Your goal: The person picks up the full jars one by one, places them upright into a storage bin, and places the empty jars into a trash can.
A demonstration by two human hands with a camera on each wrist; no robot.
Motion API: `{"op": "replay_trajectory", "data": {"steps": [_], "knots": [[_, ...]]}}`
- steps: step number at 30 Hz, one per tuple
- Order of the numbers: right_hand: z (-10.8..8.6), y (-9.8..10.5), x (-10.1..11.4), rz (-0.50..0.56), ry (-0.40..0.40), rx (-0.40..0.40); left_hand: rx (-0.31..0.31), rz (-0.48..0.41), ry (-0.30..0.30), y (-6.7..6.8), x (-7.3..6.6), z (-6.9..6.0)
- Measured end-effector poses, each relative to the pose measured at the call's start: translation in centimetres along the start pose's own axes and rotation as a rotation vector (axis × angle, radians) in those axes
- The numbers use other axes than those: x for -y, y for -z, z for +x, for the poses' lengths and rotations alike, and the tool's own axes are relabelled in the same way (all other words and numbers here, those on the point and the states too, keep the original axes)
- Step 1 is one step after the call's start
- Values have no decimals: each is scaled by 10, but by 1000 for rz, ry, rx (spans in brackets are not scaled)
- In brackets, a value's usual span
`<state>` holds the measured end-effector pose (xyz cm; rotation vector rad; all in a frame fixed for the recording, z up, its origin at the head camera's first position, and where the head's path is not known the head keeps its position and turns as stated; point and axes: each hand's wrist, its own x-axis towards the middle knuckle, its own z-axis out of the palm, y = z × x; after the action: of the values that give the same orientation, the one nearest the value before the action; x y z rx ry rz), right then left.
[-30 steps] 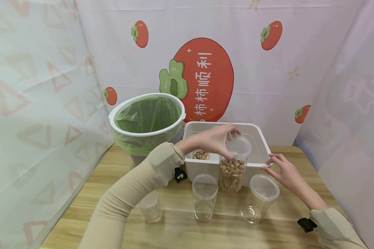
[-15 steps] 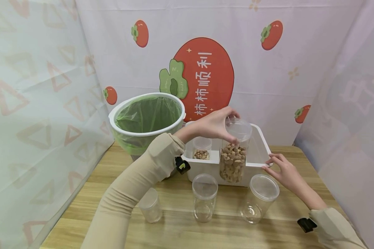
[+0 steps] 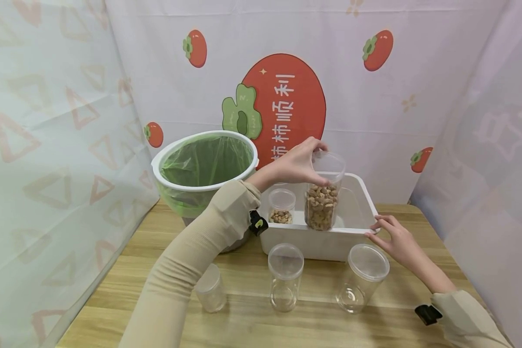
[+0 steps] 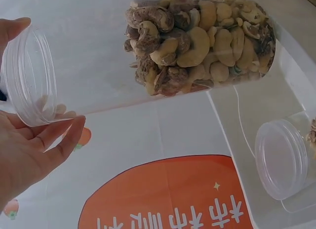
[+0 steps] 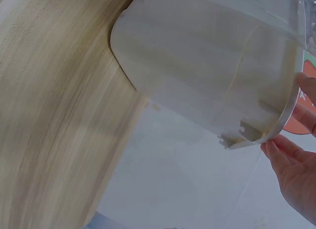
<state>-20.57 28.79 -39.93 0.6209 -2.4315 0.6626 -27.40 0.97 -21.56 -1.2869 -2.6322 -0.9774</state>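
Note:
My left hand (image 3: 299,164) grips a tall clear lidded jar (image 3: 323,205) near its top, fingers and thumb around the lid end. Cashew nuts (image 4: 202,41) fill roughly its lower half. In the head view the jar's base overlaps the near rim of a white bin (image 3: 313,244). On the right, my right hand (image 3: 398,241) pinches the bin's near corner rim (image 5: 276,130) between thumb and fingers. Inside the bin at the left stands a smaller lidded jar (image 3: 281,205) with nuts at its bottom.
Three clear lidded jars stand in front of the bin: a small jar (image 3: 210,290), a middle jar (image 3: 285,278) and a right jar (image 3: 363,278). A trash can (image 3: 204,186) with a green liner stands at the back left, beside the bin. Everything rests on a wooden table (image 3: 252,328).
My left hand has raised the cashew jar from in front of the bin up to its near rim. The smaller jar inside shows more. My right hand has stayed at the corner.

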Motion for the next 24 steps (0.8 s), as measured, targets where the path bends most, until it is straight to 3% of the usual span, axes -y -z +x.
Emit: {"op": "replay_trajectory", "data": {"steps": [6,12,20,24], "knots": [[0,0,0,-4,5,-3,-66,-9,3,-5,11,3],[0,-1,-2,-9,13,-8,-81,13,18,-12,25,9],[0,-2,-2,-14,10,-9,-42,82,111,-32,46,9],[0,-2,-3,-16,10,-11,-6,87,107,-43,55,8]]}}
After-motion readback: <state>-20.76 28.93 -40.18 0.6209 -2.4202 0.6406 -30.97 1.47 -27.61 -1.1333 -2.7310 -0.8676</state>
